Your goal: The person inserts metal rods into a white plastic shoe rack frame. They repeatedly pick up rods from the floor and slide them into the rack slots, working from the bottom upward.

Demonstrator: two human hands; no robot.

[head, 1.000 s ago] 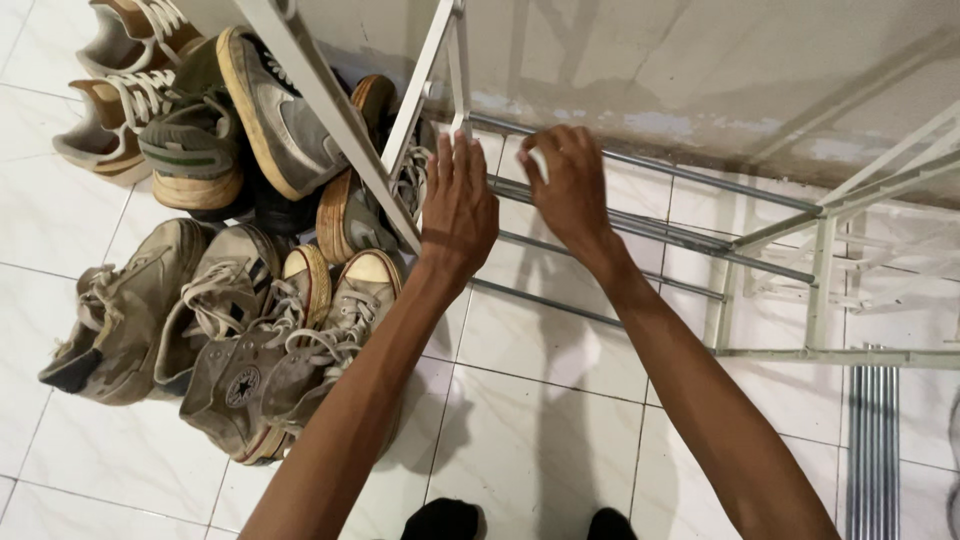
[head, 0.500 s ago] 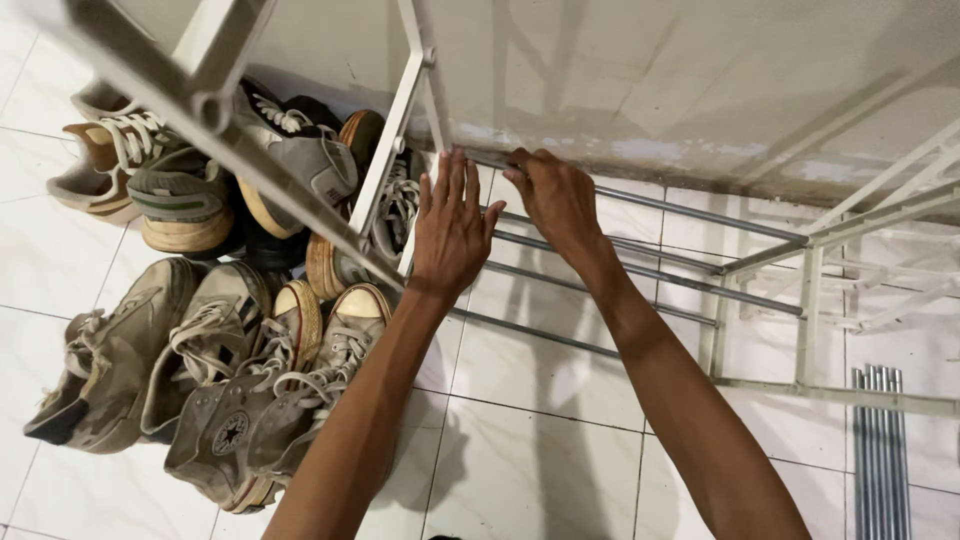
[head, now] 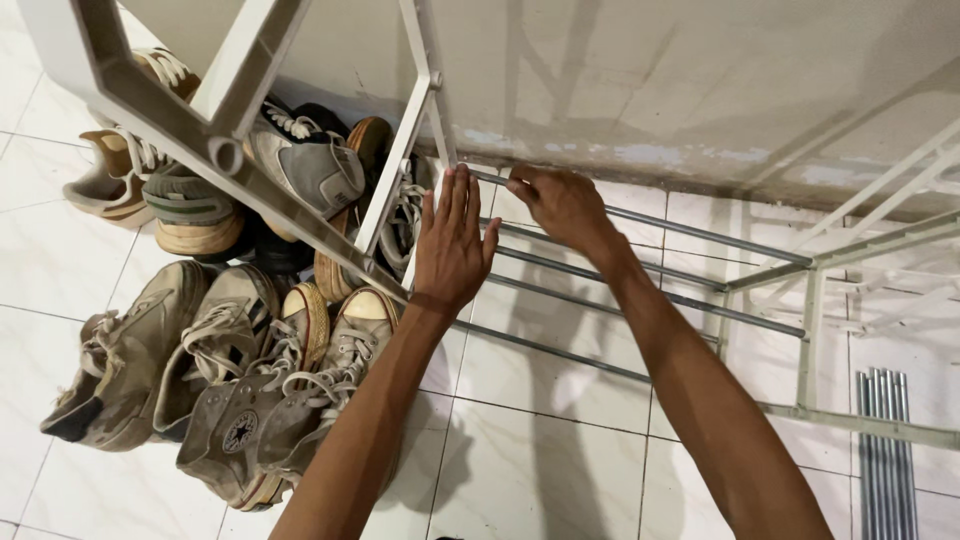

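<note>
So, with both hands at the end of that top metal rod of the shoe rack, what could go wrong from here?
1. The right hand pinches the rod right at the white side frame; the fingers could be pinched at that joint.
2. The frame leans over the pile of shoes; if the rack tips, it may fall on them.
3. The left hand lies flat with no grip, so it may steady little.

Rack rods (head: 640, 290): smooth grey metal; side frame (head: 400, 170): matt white plastic (probably); sneakers (head: 240, 400): worn canvas; floor tiles (head: 540, 470): glossy.
</note>
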